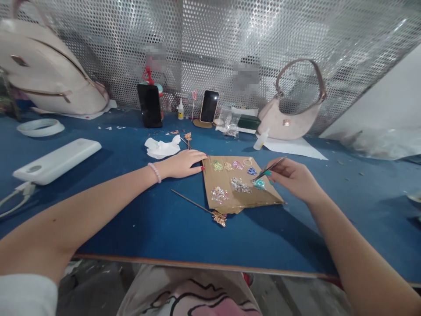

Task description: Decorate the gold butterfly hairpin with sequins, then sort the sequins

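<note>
Tweezers (273,165) are pinched in my right hand (294,179), their tips down between the silver rhinestones (240,185) and the turquoise rhinestones (259,184). These piles lie on a piece of cardboard (230,204), along with green (217,165), blue (251,171) and mixed-colour rhinestones (219,194). My left hand (188,163) rests flat with fingers stretched, fingertips at the cardboard's left edge. A gold hairpin with a butterfly-like ornament (219,218) lies against the cardboard's near edge. Another gold ornament (187,136) is beyond my left hand.
Crumpled tissue (162,147) lies behind my left wrist. A white power bank (59,161) and tape roll (41,127) sit at left. Two phones (150,105) (209,106) stand at the back by a glue bottle (180,109). A handbag (289,116) and backpack (49,66) flank them.
</note>
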`<state>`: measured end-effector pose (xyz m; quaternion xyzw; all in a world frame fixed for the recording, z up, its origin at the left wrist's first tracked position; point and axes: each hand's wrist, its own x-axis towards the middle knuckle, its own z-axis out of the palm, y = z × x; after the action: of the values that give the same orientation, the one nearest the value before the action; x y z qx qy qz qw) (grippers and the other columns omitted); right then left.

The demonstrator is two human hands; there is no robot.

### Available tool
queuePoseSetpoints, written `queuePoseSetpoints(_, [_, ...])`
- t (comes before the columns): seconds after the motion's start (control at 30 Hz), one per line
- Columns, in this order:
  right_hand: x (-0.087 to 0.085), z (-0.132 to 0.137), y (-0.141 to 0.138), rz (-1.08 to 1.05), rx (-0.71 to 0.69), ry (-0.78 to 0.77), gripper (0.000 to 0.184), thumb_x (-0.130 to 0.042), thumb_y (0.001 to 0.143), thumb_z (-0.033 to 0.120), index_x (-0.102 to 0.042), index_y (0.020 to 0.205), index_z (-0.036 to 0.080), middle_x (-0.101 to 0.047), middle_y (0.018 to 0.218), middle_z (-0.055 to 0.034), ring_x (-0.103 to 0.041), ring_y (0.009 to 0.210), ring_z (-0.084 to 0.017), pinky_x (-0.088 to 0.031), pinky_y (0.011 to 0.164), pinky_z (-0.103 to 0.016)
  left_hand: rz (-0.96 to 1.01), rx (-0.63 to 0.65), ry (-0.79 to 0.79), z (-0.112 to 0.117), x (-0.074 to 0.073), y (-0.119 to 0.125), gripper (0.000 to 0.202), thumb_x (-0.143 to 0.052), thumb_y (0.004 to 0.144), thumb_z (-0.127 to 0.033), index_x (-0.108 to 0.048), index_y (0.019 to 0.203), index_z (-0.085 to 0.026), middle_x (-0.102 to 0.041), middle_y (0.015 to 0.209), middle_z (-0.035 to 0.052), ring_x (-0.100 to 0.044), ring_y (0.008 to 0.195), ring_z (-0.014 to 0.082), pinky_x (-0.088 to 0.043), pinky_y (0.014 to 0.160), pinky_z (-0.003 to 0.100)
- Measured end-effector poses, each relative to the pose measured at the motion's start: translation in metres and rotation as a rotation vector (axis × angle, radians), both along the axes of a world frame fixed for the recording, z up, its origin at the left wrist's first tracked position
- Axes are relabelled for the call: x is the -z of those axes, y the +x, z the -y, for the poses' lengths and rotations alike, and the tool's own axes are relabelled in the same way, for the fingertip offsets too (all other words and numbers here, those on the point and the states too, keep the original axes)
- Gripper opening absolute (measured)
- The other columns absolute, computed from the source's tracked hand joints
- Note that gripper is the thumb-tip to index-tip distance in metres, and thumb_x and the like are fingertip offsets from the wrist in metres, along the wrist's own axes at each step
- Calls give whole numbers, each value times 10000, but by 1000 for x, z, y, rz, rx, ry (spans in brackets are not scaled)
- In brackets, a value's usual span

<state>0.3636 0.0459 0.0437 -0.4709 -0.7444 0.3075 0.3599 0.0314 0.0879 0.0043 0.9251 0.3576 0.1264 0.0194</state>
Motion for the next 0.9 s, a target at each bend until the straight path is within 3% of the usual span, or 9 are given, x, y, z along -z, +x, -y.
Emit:
queuePoseSetpoints(0.17, [4, -12, 19, 50, -17, -43, 245, -694, 662, 384, -594, 791, 202, -655, 759, -29, -630, 695, -174, -514, 618, -316, -6, -6, 3, 2, -2, 1, 460, -358, 939, -430, -398, 1313, -165, -432, 1360, 82, -370, 1258, 194, -284, 1052, 334])
queuePoseSetpoints(0.33, [0, -10, 19, 55, 19, 5, 265, -685, 659, 405, -593, 810, 207, -647, 726, -20, -623, 667, -172, -511, 591, -316, -3, 1, 0, 3, -4, 1, 450, -368, 936, -424, -401, 1308, -172, -441, 1354, 83, -374, 1256, 196, -289, 1052, 345])
queuePoseSetpoints(0.6, [2, 25, -37, 3, 1, 134, 178, -606, 742, 338, -579, 835, 189, -660, 751, -44, -608, 633, -154, -508, 582, -308, 8, 2, 2, 0, -1, 0, 445, -361, 937, -435, -401, 1307, -191, -438, 1356, 76, -372, 1256, 194, -285, 1051, 343])
queuePoseSetpoints(0.73, [11, 43, -64, 82, -117, 120, 108, -535, 786, 272, -593, 840, 198, -661, 771, -39, -626, 687, -162, -514, 606, -301, 12, 12, 7, -2, 3, -1, 466, -350, 938, -456, -394, 1315, -184, -430, 1362, 77, -367, 1260, 192, -278, 1058, 341])
queuePoseSetpoints(0.9, [13, 49, -76, 201, -231, 94, 76, -512, 796, 236, -582, 815, 215, -657, 820, -34, -620, 681, -157, -517, 594, -301, 10, 3, 5, -2, 2, 0, 476, -356, 936, -454, -398, 1314, -167, -435, 1356, 85, -372, 1255, 195, -278, 1059, 337])
